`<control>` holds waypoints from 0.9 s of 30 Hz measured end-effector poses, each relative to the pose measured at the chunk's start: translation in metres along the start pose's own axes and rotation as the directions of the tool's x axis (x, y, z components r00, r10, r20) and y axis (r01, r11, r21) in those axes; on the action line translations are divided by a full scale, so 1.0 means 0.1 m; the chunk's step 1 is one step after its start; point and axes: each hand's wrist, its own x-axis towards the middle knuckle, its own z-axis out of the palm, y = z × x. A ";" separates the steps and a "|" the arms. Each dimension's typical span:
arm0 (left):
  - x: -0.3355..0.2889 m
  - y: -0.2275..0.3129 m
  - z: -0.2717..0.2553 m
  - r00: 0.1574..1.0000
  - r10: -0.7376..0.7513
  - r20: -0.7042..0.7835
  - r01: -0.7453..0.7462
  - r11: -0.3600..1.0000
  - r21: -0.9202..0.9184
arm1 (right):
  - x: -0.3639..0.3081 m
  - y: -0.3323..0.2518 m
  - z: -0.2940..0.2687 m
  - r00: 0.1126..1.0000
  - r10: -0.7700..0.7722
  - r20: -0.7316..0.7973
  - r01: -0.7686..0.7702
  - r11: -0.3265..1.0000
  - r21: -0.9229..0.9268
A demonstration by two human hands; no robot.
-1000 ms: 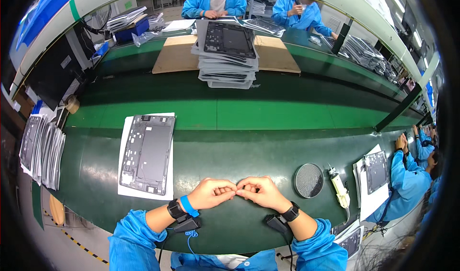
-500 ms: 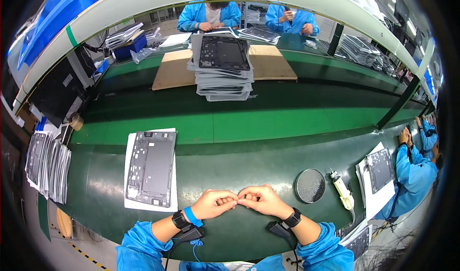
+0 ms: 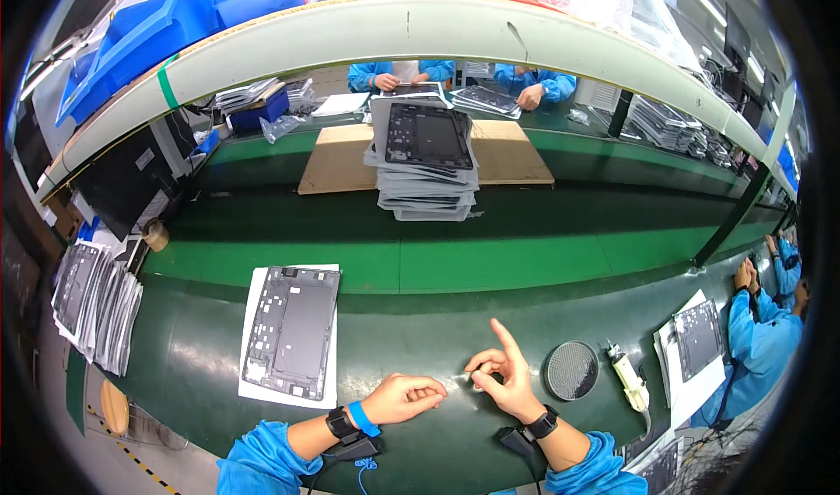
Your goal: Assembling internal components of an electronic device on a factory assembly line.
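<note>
My left hand (image 3: 404, 399) is over the near part of the dark green bench, its fingers curled and pressed toward the thumb. Whatever it may pinch is too small to make out. To its right, apart from it, is my right hand (image 3: 507, 381). Its index finger points up and away while the thumb and other fingers are drawn together; anything between them cannot be made out. Left of my hands a dark grey tablet back housing (image 3: 291, 331) with small white pads lies on white sheets (image 3: 250, 381). A round tray of small dark pieces (image 3: 571, 371) sits right of my right hand.
A cream electric screwdriver (image 3: 628, 379) lies beyond the round tray. Housings on paper (image 3: 697, 338) are at the right edge, stacked sheets (image 3: 101, 311) at far left. Across the bench rises a housing-topped stack (image 3: 427, 199) under a shelf beam (image 3: 367, 36). Co-workers (image 3: 761, 329) sit nearby.
My hands have parted from fingertip contact. The right hand has moved right and its index finger has straightened upward. The view has tilted up, so the bench sits lower.
</note>
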 end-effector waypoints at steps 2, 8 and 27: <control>-0.02 0.01 0.01 1.000 -0.031 -0.001 0.031 1.000 0.003 | 0.02 -0.03 0.03 0.991 0.092 -0.094 -0.087 0.994 0.059; -0.04 0.20 0.03 0.991 -0.081 -0.106 0.054 0.970 -0.236 | 0.03 -0.03 0.08 0.980 0.137 -0.143 -0.122 0.987 0.109; -0.02 0.19 0.06 0.998 -0.057 -0.041 0.049 0.984 -0.173 | 0.01 0.06 0.02 0.970 0.190 0.154 -0.171 0.977 -0.124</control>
